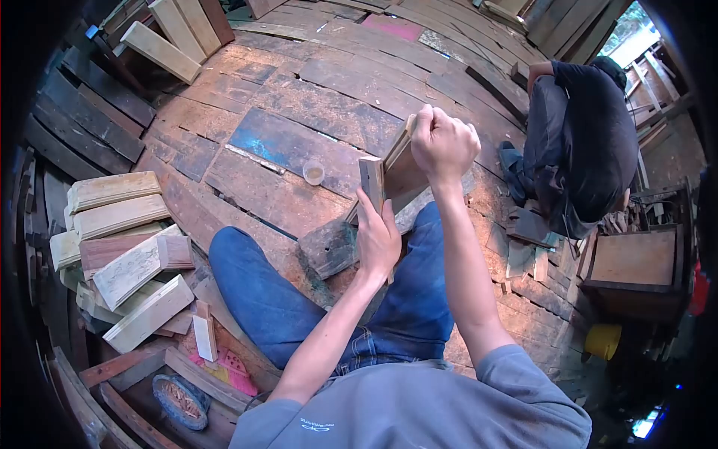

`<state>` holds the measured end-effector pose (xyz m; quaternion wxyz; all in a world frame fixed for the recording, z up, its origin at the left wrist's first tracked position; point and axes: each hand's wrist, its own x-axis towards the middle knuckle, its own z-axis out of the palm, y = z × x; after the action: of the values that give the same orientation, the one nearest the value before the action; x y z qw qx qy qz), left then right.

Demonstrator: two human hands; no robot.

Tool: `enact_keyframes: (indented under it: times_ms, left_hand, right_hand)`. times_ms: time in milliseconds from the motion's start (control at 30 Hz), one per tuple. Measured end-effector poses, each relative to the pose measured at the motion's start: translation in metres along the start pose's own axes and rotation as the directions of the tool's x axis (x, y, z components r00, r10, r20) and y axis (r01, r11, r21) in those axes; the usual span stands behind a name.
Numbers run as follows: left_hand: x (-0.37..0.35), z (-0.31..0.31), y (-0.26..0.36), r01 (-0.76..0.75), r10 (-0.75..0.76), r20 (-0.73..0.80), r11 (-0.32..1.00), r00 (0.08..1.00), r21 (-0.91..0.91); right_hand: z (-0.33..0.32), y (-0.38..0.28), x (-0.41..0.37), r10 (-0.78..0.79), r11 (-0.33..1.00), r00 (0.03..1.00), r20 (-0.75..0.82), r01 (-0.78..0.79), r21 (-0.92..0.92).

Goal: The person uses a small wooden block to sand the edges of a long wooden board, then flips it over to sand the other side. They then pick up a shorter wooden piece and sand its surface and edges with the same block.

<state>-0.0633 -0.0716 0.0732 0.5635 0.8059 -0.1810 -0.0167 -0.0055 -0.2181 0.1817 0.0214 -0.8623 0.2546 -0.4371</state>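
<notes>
Between my knees stands a wooden assembly of boards meeting at a corner, tilted toward the right. My left hand [378, 241] is closed round its narrow wooden strip [371, 176], with thumb and fingers on either side. Higher up, my right hand [446, 147] makes a fist at the top edge of the wider wooden board [404, 176]; its fingertips are hidden. A worn dark block [330, 251] lies on the floor below the assembly, beside my left hand.
Stacked cut wood pieces [123, 217] lie at left, above a wooden frame [112, 370] with a bowl of shavings [181, 402]. A small cup [313, 173] stands on the plank floor. Another person [583, 142] crouches at right near a wooden box [636, 258].
</notes>
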Motion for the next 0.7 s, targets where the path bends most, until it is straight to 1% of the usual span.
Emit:
enact_keyframes:
  times_ms: [67, 100, 133, 167, 200, 233, 267, 333, 367, 400, 433, 500, 533, 633, 667, 700]
  left_hand:
    - [-0.008, 0.010, -0.023, 0.132, -0.132, 0.000, 0.989, 0.991, 0.070]
    - [-0.012, 0.017, -0.040, 0.193, -0.193, -0.010, 0.976, 0.981, 0.104]
    - [-0.016, 0.020, -0.061, 0.309, -0.314, 0.037, 0.945, 0.949, 0.105]
    - [-0.017, 0.019, -0.079, 0.421, -0.435, 0.070, 0.894, 0.898, 0.155]
    - [-0.012, 0.022, -0.107, 0.504, -0.530, 0.101, 0.839, 0.842, 0.205]
    - [-0.009, 0.016, -0.115, 0.584, -0.628, 0.130, 0.768, 0.767, 0.262]
    - [-0.008, 0.016, -0.118, 0.563, -0.605, 0.154, 0.789, 0.781, 0.247]
    - [0.001, -0.005, -0.077, 0.521, -0.560, 0.202, 0.826, 0.804, 0.216]
    - [0.002, -0.010, -0.050, 0.476, -0.499, 0.192, 0.866, 0.845, 0.152]
    - [0.000, -0.009, -0.035, 0.371, -0.375, 0.146, 0.927, 0.915, 0.056]
    - [-0.003, -0.006, -0.024, 0.251, -0.247, 0.087, 0.967, 0.965, -0.034]
    - [-0.008, 0.002, -0.012, 0.109, -0.112, -0.030, 0.990, 0.993, -0.089]
    - [-0.010, 0.005, -0.018, 0.104, -0.107, -0.029, 0.990, 0.994, -0.091]
    - [-0.010, 0.001, -0.035, 0.262, -0.263, 0.027, 0.963, 0.964, 0.058]
    - [-0.009, -0.002, -0.039, 0.476, -0.478, 0.116, 0.878, 0.871, 0.046]
    - [-0.010, -0.005, -0.048, 0.492, -0.499, 0.136, 0.867, 0.856, 0.086]
  right_hand:
    - [0.000, 0.005, 0.002, 0.041, 0.999, 0.999, -0.006, -0.041, -0.036]
    - [-0.001, 0.006, 0.002, 0.085, 0.995, 0.996, 0.018, -0.083, -0.062]
    - [-0.002, 0.007, 0.003, 0.129, 0.988, 0.991, 0.037, -0.125, -0.087]
    - [-0.001, 0.009, 0.006, 0.171, 0.980, 0.984, 0.051, -0.165, -0.111]
    - [0.003, 0.015, 0.006, 0.167, 0.981, 0.985, 0.049, -0.162, -0.104]
    - [0.002, 0.015, 0.004, 0.150, 0.985, 0.988, 0.041, -0.146, -0.097]
    - [0.003, 0.014, 0.003, 0.130, 0.988, 0.991, 0.029, -0.127, -0.088]
    - [0.005, 0.010, 0.007, 0.085, 0.993, 0.996, 0.010, -0.084, -0.079]
    - [0.004, 0.006, 0.005, 0.066, 0.994, 0.998, 0.013, -0.065, -0.083]
    - [0.003, 0.003, 0.004, 0.047, 0.995, 0.999, 0.012, -0.046, -0.087]
    - [0.003, 0.000, 0.001, 0.029, 0.997, 1.000, 0.008, -0.029, -0.066]
    - [0.004, -0.006, 0.001, -0.015, 1.000, 1.000, -0.015, 0.015, -0.018]
    - [0.004, -0.008, 0.000, -0.012, 1.000, 1.000, -0.003, 0.012, -0.021]
    - [0.003, -0.011, 0.004, 0.003, 0.999, 1.000, 0.009, -0.002, -0.039]
    - [0.004, -0.009, 0.004, 0.015, 0.999, 1.000, 0.011, -0.014, -0.052]
    - [0.005, -0.007, 0.003, 0.030, 0.997, 0.999, 0.014, -0.029, -0.065]
